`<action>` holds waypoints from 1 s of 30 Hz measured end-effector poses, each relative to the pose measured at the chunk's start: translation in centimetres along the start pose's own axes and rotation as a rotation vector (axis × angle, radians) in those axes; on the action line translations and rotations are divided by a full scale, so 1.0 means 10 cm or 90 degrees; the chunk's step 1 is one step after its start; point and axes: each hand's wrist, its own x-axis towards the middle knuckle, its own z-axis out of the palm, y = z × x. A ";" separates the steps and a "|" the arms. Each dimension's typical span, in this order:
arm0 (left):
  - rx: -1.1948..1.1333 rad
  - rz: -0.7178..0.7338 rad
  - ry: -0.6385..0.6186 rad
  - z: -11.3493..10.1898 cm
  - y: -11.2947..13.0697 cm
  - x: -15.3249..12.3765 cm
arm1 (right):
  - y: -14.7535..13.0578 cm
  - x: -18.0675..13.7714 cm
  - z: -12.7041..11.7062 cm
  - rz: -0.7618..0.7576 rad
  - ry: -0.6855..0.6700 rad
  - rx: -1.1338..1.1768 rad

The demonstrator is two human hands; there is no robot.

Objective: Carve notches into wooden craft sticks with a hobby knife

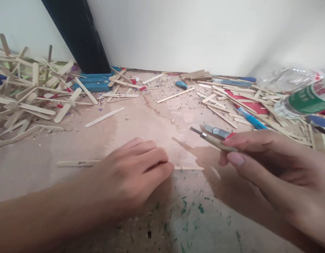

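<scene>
My left hand (133,174) rests on the worn wooden tabletop (152,119), fingers curled and pressed down on a flat wooden stick (78,163); the stick's ends show on both sides of the hand. My right hand (278,168) is closed round a thin craft knife (212,140), with the metal blade tip pointing left above the table. A grey utility cutter (217,131) lies just behind the knife.
A heap of wooden sticks (27,95) fills the left side, with more sticks scattered at the right (231,102). A dark post (80,35) stands on a blue base (95,82). A plastic bottle with a green label (302,95) lies at the right, with a blue pen (250,118) near it.
</scene>
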 end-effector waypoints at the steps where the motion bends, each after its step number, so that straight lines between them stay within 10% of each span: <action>1: 0.005 -0.002 0.008 0.01 -0.01 0.00 | 0.00 0.02 -0.02 -0.001 -0.013 -0.004; 8: -0.005 -0.044 0.030 0.10 -0.06 0.04 | -0.12 0.04 0.00 0.098 0.128 -0.010; 14: -0.015 -0.060 0.018 0.11 -0.08 0.04 | -0.24 0.23 0.10 0.008 -0.075 -0.004; 30: -0.067 -0.087 -0.024 0.03 -0.12 0.12 | -0.19 0.35 0.48 0.124 -0.052 0.177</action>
